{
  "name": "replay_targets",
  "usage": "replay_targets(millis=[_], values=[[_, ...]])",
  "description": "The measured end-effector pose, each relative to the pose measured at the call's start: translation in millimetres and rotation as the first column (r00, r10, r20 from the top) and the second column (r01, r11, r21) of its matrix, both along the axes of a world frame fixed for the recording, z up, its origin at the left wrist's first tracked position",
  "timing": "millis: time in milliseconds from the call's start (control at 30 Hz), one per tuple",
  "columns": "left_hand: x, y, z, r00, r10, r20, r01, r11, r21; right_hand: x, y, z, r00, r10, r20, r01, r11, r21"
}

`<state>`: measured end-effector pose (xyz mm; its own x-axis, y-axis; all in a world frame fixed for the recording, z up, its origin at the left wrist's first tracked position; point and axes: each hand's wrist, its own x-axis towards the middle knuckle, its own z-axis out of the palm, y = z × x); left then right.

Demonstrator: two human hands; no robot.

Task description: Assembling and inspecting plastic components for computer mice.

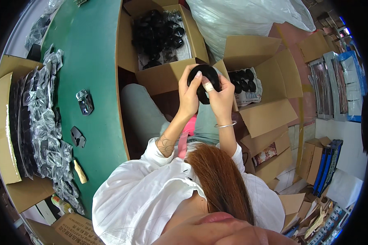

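Between my two hands is a glossy black rounded plastic part (203,70), held up above my lap. My left hand (188,94) grips its left side, thumb pressed on the face. On the other side my right hand (222,99) has its fingers wrapped round the edge; a pale bandage covers that thumb. The part's underside is hidden. Just beyond my hands stands an open cardboard box (161,77) with a heap of black glossy parts (153,34). A second open cardboard box (265,116), to the right, has several black oval parts (244,81) laid on printed paper.
A green table (98,53) runs along my left. On it lie a bagged black part (85,102), a dark flat piece (78,137), a pale-handled tool (79,171) and rows of wrapped parts (45,143). A large white plastic bag (241,24) sits at the back.
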<state>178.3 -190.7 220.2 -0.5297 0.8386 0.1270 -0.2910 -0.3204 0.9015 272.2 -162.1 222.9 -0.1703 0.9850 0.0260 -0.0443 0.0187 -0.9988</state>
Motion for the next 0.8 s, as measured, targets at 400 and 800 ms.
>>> replay_targets(millis=[400,800], values=[[15,-11,18,0.986,-0.058,-0.158,0.086,0.981,0.175,15,-1,18,0.988,0.096,-0.122,-0.091,0.995,0.046],[16,-12,28,0.877,0.097,-0.470,0.057,0.951,0.303,17,-7,26,0.972,0.152,-0.180,-0.121,0.978,0.172]])
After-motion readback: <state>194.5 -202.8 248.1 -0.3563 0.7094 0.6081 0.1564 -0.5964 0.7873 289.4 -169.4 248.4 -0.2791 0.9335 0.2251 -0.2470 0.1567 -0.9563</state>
